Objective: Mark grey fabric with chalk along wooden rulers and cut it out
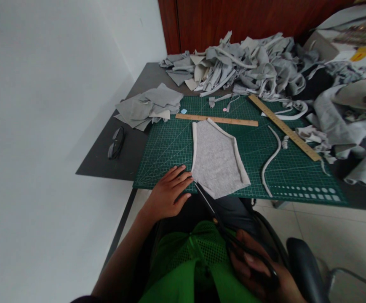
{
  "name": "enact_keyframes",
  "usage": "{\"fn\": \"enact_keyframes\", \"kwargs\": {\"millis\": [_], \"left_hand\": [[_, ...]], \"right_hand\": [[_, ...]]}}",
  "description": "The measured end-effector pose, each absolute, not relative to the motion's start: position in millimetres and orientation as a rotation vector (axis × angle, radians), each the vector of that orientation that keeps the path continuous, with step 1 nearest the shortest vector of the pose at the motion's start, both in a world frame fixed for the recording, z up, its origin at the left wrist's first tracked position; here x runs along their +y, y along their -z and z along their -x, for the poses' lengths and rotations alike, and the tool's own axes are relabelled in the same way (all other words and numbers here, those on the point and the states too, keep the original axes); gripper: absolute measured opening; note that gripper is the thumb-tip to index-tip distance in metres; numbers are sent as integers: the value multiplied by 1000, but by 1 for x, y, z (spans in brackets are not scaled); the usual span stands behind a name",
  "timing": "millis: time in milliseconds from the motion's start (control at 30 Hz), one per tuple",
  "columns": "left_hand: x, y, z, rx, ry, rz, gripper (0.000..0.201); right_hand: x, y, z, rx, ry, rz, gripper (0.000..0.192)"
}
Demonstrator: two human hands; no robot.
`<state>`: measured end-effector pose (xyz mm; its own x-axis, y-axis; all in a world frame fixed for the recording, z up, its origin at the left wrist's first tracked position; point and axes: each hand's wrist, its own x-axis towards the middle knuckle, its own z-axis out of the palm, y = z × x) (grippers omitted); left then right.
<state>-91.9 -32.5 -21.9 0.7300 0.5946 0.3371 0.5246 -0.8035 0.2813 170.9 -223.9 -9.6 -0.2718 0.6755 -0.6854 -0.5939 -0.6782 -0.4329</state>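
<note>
A light grey piece of fabric [216, 155] with rolled edges lies on the green cutting mat [164, 143], its lower edge near the mat's front edge. My left hand [173, 191] is stretched out at the fabric's lower left corner, fingers apart, fingertips touching or just beside the cloth. Below, my right hand [258, 265] grips the handles of black scissors [222, 229]. Their blades point up and left to the same corner, close to my left fingertips. Whether cloth lies between the blades I cannot tell.
Two wooden rulers [217, 120] [285, 128] and a curled fabric strip [271, 160] lie on the mat. Grey cloth pieces [151, 103] rest at its left, near eyeglasses [116, 143]. A large scrap heap [252, 63] and a white box [337, 46] stand behind.
</note>
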Motion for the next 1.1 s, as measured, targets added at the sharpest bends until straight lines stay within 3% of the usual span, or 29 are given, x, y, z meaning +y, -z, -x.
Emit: {"fn": "enact_keyframes", "kwargs": {"millis": [467, 933, 1100], "left_hand": [[-33, 23, 90, 934, -669, -2719, 36], [-34, 24, 90, 950, -687, -2671, 33], [-35, 22, 86, 1031, -637, -2668, 65]], "right_hand": [[-208, -2, -171, -126, -2024, 1183, 67], [-204, 7, -172, -345, -2000, 1261, 59], [-203, -4, -168, -286, -1957, 1321, 57]]}}
